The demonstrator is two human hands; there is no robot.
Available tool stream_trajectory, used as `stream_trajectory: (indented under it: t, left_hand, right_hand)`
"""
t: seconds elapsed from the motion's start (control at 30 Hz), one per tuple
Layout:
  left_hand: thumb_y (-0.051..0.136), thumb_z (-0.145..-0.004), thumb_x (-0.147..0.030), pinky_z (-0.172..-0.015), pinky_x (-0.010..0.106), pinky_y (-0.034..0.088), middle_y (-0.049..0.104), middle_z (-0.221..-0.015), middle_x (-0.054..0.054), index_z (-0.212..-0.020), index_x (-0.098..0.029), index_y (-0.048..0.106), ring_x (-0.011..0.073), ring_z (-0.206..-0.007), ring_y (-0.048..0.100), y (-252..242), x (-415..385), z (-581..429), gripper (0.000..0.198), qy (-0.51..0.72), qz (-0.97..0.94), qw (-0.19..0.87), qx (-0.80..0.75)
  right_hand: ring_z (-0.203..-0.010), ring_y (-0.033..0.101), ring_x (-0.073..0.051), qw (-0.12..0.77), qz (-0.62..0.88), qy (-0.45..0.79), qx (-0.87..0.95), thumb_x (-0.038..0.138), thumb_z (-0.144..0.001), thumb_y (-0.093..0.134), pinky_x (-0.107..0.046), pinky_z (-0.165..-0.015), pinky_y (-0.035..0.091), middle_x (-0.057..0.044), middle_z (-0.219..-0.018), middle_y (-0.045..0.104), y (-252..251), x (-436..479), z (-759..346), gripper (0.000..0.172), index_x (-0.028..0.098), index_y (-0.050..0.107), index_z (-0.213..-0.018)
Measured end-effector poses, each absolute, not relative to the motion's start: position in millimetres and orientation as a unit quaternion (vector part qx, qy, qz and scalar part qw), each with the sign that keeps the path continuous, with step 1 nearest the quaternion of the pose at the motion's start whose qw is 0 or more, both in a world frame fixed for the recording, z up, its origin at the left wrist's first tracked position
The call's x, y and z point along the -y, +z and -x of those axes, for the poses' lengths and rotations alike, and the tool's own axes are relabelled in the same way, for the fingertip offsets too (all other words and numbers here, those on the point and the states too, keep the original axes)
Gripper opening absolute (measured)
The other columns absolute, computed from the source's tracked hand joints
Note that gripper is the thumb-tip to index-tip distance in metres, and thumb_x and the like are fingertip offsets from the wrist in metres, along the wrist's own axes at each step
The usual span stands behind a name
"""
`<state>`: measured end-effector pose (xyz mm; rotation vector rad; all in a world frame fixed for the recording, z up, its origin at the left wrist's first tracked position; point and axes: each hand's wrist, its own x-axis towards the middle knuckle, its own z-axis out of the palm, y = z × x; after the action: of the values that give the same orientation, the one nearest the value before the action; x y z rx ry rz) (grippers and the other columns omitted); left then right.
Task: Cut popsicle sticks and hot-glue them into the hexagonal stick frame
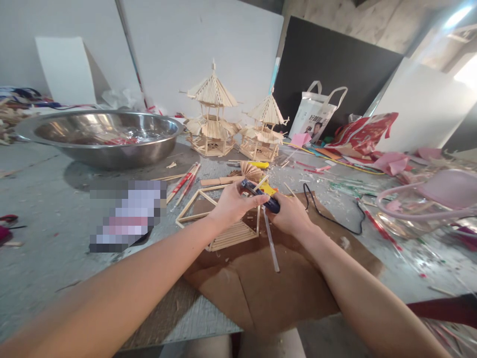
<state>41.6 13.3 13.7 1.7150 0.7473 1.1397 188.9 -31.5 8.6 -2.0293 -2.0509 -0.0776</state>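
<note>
My right hand [294, 215] is closed around what looks like a dark and yellow glue gun [274, 204], with a clear glue stick [272, 243] jutting back towards me. Close beside it, my left hand [231, 203] is pinched on a short thin wooden stick [262, 182], and its thumb lies against the dark tool. Parts of both sets of fingers are hidden. Under my hands, a frame of thin wooden sticks [234, 237] with one slatted panel lies on a brown sheet [253, 288].
Two wooden-stick pagoda models [213, 127] [264, 129] stand at the back. To the left are a steel basin [149, 149] and a blurred-out phone-like object [128, 216]. A black cord [335, 226], a pink-rimmed container [443, 191] and scraps lie right. A yellow-handled cutter [259, 164] lies ahead.
</note>
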Motion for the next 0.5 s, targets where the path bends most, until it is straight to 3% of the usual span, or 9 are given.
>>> stream_trajectory:
  t: [0.5]
  left_hand:
    - [0.065,-0.058,-0.039,-0.062,0.025,0.045,0.063,-0.072,0.002,-0.071,-0.014,0.057,0.0140,-0.068,0.057,15.7,-15.7,-38.7,0.029,0.448,-0.725,0.414,-0.318]
  right_hand:
    - [-0.075,0.058,-0.019,0.127,0.710,-0.015,0.693,0.039,-0.072,0.043,-0.026,-0.059,0.034,-0.004,-0.080,0.064,10.1,33.1,-186.4,0.024,0.021,0.055,-0.084]
